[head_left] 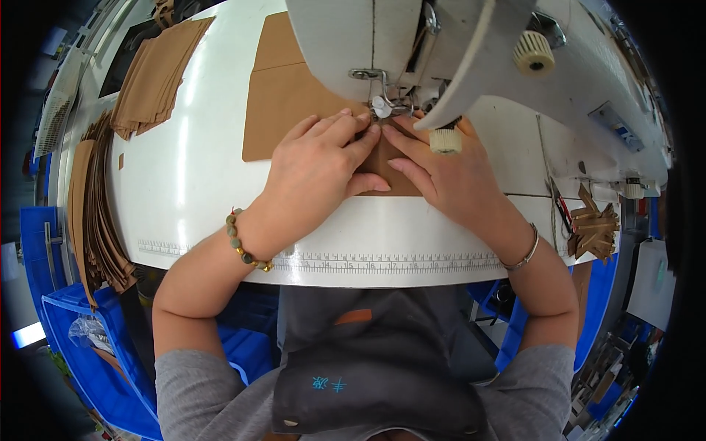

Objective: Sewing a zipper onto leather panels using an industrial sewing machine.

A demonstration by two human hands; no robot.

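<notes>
Two bare hands lie palm down at the head of a large white sewing machine (331, 44). The left hand (316, 158) is open, its fingers lightly bent and its thumb extended over a flat, darker brown leather-like piece (395, 180). The right hand (450, 169) is likewise open, with forefinger and thumb apart on the same piece; its farther fingers are partly hidden by machine parts, including a cream ribbed knob (445, 140). The darker piece lies beneath both hands, directly in front of the metal presser-foot assembly (382, 107). To its left extends a flat, lighter brown panel (276, 110) with a cross line; whether the two are joined cannot be told. At the far left of the glossy white worktable (198, 184) rests a fanned stack of brown flat pieces (157, 77); at the right, a bundle of short brown strips (593, 229) lies beside a slender red-and-black tool (562, 209).
</notes>
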